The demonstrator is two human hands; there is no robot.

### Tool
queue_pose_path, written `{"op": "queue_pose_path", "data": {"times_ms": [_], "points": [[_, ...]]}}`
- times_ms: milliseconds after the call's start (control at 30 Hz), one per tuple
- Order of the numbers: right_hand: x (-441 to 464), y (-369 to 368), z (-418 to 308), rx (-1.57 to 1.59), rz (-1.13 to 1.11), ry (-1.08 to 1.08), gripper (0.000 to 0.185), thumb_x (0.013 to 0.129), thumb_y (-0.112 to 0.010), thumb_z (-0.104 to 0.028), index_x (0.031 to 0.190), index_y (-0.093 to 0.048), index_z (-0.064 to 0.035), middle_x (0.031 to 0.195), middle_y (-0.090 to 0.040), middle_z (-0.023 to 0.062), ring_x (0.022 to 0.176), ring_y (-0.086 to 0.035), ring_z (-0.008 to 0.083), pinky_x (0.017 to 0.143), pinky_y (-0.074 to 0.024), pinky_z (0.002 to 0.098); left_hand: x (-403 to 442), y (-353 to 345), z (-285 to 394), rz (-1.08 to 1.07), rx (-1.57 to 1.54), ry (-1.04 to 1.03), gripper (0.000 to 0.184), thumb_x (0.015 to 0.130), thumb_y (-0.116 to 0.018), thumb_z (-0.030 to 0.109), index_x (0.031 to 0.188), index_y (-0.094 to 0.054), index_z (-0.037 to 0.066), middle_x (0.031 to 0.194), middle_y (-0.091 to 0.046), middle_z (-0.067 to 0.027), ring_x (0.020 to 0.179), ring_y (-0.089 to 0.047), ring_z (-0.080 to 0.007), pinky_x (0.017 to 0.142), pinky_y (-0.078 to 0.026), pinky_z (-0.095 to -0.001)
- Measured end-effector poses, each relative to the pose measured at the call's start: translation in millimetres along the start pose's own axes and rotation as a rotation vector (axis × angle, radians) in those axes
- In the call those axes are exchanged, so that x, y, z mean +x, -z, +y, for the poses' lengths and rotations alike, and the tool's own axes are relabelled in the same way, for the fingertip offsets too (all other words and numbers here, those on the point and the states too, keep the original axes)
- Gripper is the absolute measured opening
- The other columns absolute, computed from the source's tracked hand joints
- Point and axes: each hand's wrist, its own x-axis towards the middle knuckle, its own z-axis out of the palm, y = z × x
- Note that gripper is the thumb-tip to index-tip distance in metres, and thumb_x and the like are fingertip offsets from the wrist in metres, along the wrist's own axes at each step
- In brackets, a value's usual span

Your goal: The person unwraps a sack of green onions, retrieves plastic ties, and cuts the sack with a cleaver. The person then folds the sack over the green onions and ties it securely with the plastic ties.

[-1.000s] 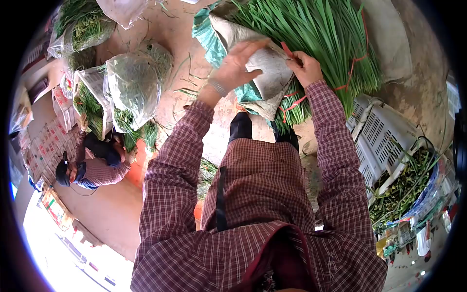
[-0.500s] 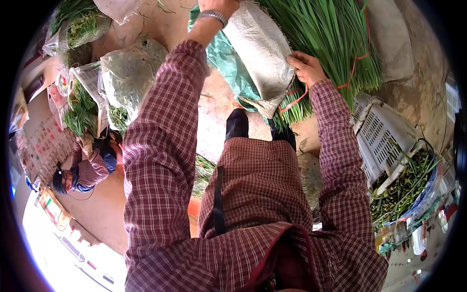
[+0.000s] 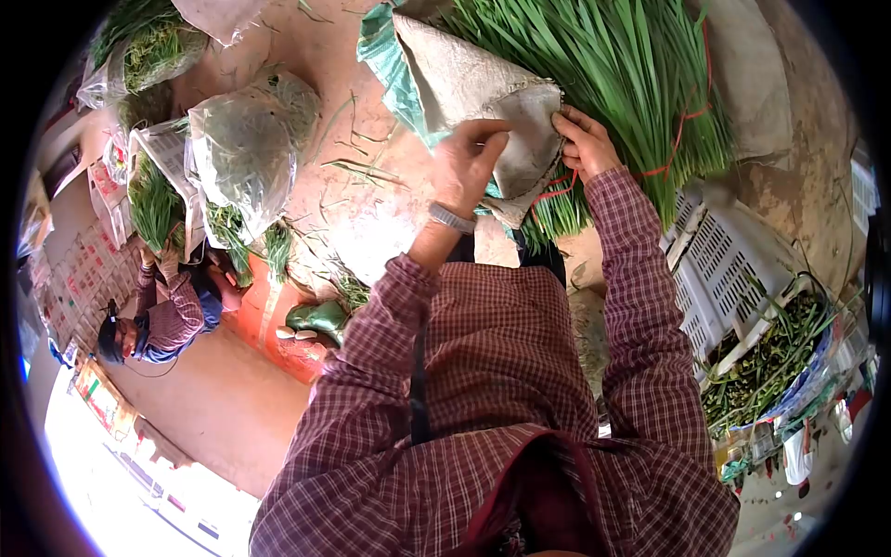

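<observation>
My left hand (image 3: 471, 167), with a metal watch band at the wrist, is over the pale woven sack (image 3: 478, 79); its thumb and fingers are bent toward each other, slightly blurred, and what they hold, if anything, is too small to name. The sack's green lining shows along its left edge. My right hand (image 3: 587, 142) pinches the sack's right edge. Long green stalks (image 3: 594, 65), bound with red ties, lie in a large bundle behind and right of the sack. A smaller tied bundle (image 3: 560, 215) pokes out below my right hand.
At left, a person (image 3: 167, 316) holds greens beside a white crate (image 3: 176, 153) and a clear plastic bag (image 3: 243, 148) of greens. A grey slotted crate (image 3: 729, 269) and a basket of stalks (image 3: 766, 357) stand at right. Loose stalks (image 3: 365, 171) lie on the floor.
My left hand went up past the top edge, then came back down over the sack. The sack looked stretched half a second ago; its upper part now lies folded over. My right hand stays near its right edge.
</observation>
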Motion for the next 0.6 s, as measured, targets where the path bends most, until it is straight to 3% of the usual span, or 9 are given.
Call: {"op": "queue_pose_path", "data": {"times_ms": [100,167,200,267,300,367,433,500,600], "points": [[-4,-4,5,-0.032,-0.075,0.013,0.020,0.086,-0.054,-0.013,0.105,-0.055,-0.0072,0.070,-0.048,-0.0067,0.046,-0.033,-0.0009,0.040,-0.0277,0.0174,-6,-24,-4,0.091,-0.187,-0.010,0.019,0.080,-0.060,0.007,0.099,-0.063,0.002,0.091,-0.063,-0.0064,0.083,-0.057,-0.0104,0.072,-0.046,-0.0235],[-13,-18,9,-0.111,-0.045,0.199,0.018,0.085,-0.055,-0.012,0.101,-0.058,-0.0026,0.079,-0.056,-0.0027,0.059,-0.048,0.0027,0.049,-0.0396,0.0192,-11,-24,2,0.084,-0.209,0.031,0.028,0.081,-0.061,0.015,0.104,-0.059,0.000,0.096,-0.062,-0.0100,0.086,-0.057,-0.0144,0.076,-0.046,-0.0266],[-6,-17,25,-0.202,-0.099,0.435,0.018,0.085,-0.055,-0.012,0.096,-0.060,0.0014,0.084,-0.060,0.0011,0.072,-0.054,0.0076,0.061,-0.0460,0.0233,-17,-22,8,0.070,-0.383,0.102,0.034,0.080,-0.062,0.019,0.107,-0.056,-0.002,0.099,-0.060,-0.0114,0.089,-0.056,-0.0167,0.079,-0.045,-0.0291],[-20,-40,32,-0.485,0.012,0.762,0.015,0.083,-0.056,-0.011,0.094,-0.061,-0.0014,0.081,-0.062,0.0070,0.069,-0.058,0.0154,0.062,-0.0479,0.0279,-32,-13,19,0.018,-0.639,0.199,0.052,0.079,-0.062,0.032,0.114,-0.048,-0.005,0.109,-0.054,-0.0141,0.101,-0.052,-0.0223,0.087,-0.042,-0.0359],[-26,-51,40,-0.588,0.052,0.888,0.014,0.082,-0.056,-0.010,0.092,-0.062,-0.0036,0.079,-0.062,0.0086,0.068,-0.059,0.0180,0.061,-0.0483,0.0290,-38,-8,18,0.066,-0.671,0.213,0.049,0.077,-0.066,0.031,0.109,-0.050,-0.003,0.104,-0.054,-0.0116,0.100,-0.051,-0.0210,0.086,-0.043,-0.0365],[-41,-77,57,-0.776,0.109,0.804,0.012,0.080,-0.057,-0.012,0.090,-0.061,-0.0067,0.078,-0.059,0.0093,0.068,-0.060,0.0248,0.061,-0.0491,0.0325,-42,3,10,0.239,-0.647,0.321,0.040,0.076,-0.068,0.026,0.103,-0.053,0.000,0.100,-0.055,-0.0094,0.094,-0.051,-0.0201,0.083,-0.044,-0.0358],[-51,-100,71,-0.778,0.122,0.853,0.013,0.080,-0.058,-0.014,0.091,-0.060,-0.0085,0.079,-0.057,0.0072,0.068,-0.059,0.0265,0.060,-0.0492,0.0343,-39,16,-7,0.409,-0.819,0.383,0.024,0.077,-0.066,0.016,0.094,-0.056,0.002,0.090,-0.057,-0.0056,0.083,-0.054,-0.0158,0.076,-0.047,-0.0286],[-61,-109,79,-0.867,0.019,0.800,0.021,0.076,-0.062,-0.012,0.096,-0.059,-0.0065,0.090,-0.058,0.0066,0.076,-0.060,0.0266,0.062,-0.0485,0.0337,-40,35,-22,0.407,-0.893,0.462,0.021,0.078,-0.062,0.014,0.095,-0.057,0.001,0.090,-0.059,-0.0065,0.082,-0.055,-0.0156,0.075,-0.048,-0.0275],[-66,-106,95,-0.803,-0.065,0.809,0.021,0.075,-0.063,-0.011,0.095,-0.058,-0.0049,0.087,-0.058,0.0080,0.073,-0.060,0.0256,0.061,-0.0481,0.0326,-51,55,-21,0.319,-0.880,0.523,0.022,0.078,-0.061,0.015,0.095,-0.059,0.000,0.092,-0.060,-0.0086,0.085,-0.056,-0.0187,0.081,-0.047,-0.0344]]}}
